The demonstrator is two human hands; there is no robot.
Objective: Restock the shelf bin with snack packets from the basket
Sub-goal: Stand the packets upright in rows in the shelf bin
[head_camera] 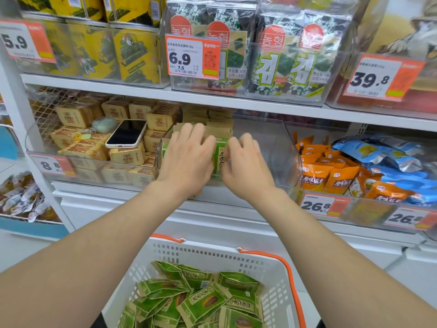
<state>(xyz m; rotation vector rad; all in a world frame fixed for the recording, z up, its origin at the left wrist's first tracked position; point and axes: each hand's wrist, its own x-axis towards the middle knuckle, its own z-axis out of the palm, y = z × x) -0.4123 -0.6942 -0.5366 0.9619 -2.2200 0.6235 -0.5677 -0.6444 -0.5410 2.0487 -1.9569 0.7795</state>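
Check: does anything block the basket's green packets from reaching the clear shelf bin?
Nothing visible does. The green snack packets lie in the white plastic basket below the clear plastic shelf bin, whose right part looks free.

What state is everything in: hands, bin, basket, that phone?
Left hand: fingers straight, pressing the upright packets.
Right hand: fingers curled at a packet's edge, grip unclear.
Clear plastic shelf bin: partly filled, right side bare.
Green snack packets in the bin: standing upright.
White plastic basket, orange handles: handles down, many green packets inside.
White-cased phone: face up, screen dark.
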